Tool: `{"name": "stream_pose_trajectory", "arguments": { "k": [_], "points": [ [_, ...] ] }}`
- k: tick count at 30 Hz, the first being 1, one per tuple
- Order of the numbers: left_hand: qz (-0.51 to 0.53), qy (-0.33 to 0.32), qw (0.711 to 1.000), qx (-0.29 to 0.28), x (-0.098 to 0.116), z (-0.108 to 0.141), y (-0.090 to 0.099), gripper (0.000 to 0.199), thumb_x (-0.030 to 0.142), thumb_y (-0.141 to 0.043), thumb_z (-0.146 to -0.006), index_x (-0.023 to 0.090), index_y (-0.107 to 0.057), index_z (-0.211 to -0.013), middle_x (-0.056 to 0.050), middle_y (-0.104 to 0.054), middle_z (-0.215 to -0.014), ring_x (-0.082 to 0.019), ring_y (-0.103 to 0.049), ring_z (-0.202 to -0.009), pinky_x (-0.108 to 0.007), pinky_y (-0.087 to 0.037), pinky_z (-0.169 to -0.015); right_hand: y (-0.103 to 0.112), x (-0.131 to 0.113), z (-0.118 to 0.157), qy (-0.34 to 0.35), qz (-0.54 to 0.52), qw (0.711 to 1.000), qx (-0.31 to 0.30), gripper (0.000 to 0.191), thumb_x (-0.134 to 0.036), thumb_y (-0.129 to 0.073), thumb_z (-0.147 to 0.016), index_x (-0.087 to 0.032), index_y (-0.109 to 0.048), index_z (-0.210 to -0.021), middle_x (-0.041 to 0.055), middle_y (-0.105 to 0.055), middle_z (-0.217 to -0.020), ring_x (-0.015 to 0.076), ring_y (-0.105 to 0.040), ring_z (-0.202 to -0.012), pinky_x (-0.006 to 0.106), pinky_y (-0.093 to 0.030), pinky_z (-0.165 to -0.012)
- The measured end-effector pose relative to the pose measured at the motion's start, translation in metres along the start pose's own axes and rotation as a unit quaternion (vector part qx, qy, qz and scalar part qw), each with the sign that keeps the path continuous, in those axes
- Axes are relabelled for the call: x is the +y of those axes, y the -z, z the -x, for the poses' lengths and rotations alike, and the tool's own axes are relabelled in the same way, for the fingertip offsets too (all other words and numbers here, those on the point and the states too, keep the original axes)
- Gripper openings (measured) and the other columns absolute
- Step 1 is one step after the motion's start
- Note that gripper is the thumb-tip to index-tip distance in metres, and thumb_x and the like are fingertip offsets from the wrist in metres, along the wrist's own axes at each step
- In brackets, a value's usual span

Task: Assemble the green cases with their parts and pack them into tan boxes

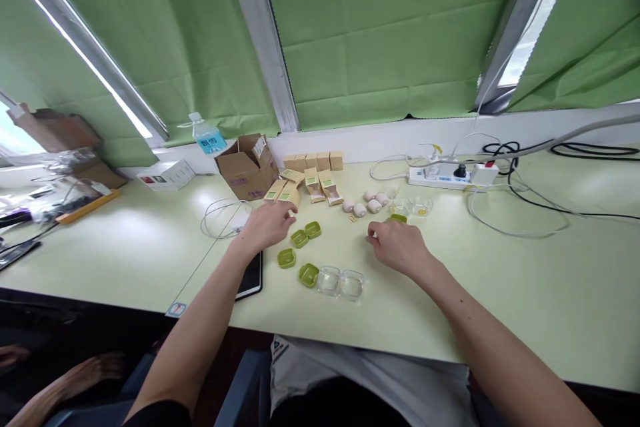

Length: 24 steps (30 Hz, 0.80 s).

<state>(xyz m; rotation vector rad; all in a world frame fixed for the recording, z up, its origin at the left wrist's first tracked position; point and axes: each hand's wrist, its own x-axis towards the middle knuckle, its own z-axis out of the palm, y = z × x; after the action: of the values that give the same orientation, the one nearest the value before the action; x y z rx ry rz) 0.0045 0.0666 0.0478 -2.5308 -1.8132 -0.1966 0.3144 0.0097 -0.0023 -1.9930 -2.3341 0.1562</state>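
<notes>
My left hand [269, 224] hovers over the table beside small kraft boxes [289, 194], its fingers loosely bent and a little apart, with nothing visible in them. My right hand [400, 247] is curled, fingertips together, just in front of a green piece [399, 218] that it partly covers; whether it holds anything is hidden. Between the hands lie green square cups or lids [287, 258], two of them side by side. Another green one [309, 275] touches a pair of clear square containers [340, 282]. Several pale pinkish egg-shaped pieces [359, 210] are grouped farther back.
An open cardboard box [249, 170] and a water bottle [207, 135] stand at the back left. More kraft boxes [323, 161] line the wall. A white power strip [440, 175] with cables sits back right. A dark tablet [251, 278] lies under my left arm. Another person's hand [95, 371] shows lower left.
</notes>
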Motion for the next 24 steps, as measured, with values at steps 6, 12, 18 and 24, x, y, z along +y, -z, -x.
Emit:
{"name": "stream_pose_trajectory", "arguments": {
  "k": [6, 12, 18, 24],
  "points": [
    [-0.057, 0.143, 0.984, 0.093, -0.061, -0.032, -0.02, 0.038, 0.028, -0.061, -0.098, 0.014, -0.064, -0.132, -0.019, -0.077, -0.111, -0.039, -0.064, -0.121, -0.048, -0.052, -0.1, -0.011, -0.009, -0.001, 0.016, 0.007, 1.0, 0.007, 0.027, -0.031, -0.052, -0.108, -0.019, -0.074, -0.117, 0.015, -0.082, -0.11, 0.035, -0.078, -0.102, 0.036, -0.048, -0.073],
    [-0.077, 0.208, 0.974, 0.045, -0.061, -0.053, -0.046, 0.049, 0.042, -0.065, -0.089, 0.016, -0.063, -0.131, -0.021, -0.07, -0.131, -0.038, -0.063, -0.124, -0.045, -0.053, -0.1, -0.019, -0.012, -0.002, 0.034, 0.017, 0.999, 0.026, 0.026, -0.031, -0.052, -0.108, -0.018, -0.074, -0.114, 0.0135, -0.082, -0.112, 0.0329, -0.078, -0.103, 0.034, -0.045, -0.071],
    [-0.108, 0.205, 0.971, 0.057, -0.046, -0.069, -0.065, 0.063, 0.038, -0.068, -0.084, 0.01, -0.06, -0.14, -0.027, -0.063, -0.136, -0.042, -0.059, -0.129, -0.05, -0.047, -0.105, -0.022, -0.015, -0.004, 0.034, 0.021, 0.999, 0.031, 0.026, -0.031, -0.05, -0.108, -0.019, -0.073, -0.114, 0.0119, -0.082, -0.113, 0.0309, -0.077, -0.103, 0.033, -0.043, -0.069],
    [-0.122, 0.182, 0.974, 0.063, -0.042, -0.086, -0.066, 0.049, 0.028, -0.065, -0.086, 0.009, -0.069, -0.131, -0.028, -0.064, -0.134, -0.04, -0.059, -0.128, -0.048, -0.047, -0.104, -0.022, -0.015, -0.004, 0.029, 0.018, 0.999, 0.036, 0.027, -0.031, -0.049, -0.108, -0.019, -0.073, -0.113, 0.0111, -0.082, -0.114, 0.0285, -0.077, -0.102, 0.032, -0.04, -0.068]
  ]
}}
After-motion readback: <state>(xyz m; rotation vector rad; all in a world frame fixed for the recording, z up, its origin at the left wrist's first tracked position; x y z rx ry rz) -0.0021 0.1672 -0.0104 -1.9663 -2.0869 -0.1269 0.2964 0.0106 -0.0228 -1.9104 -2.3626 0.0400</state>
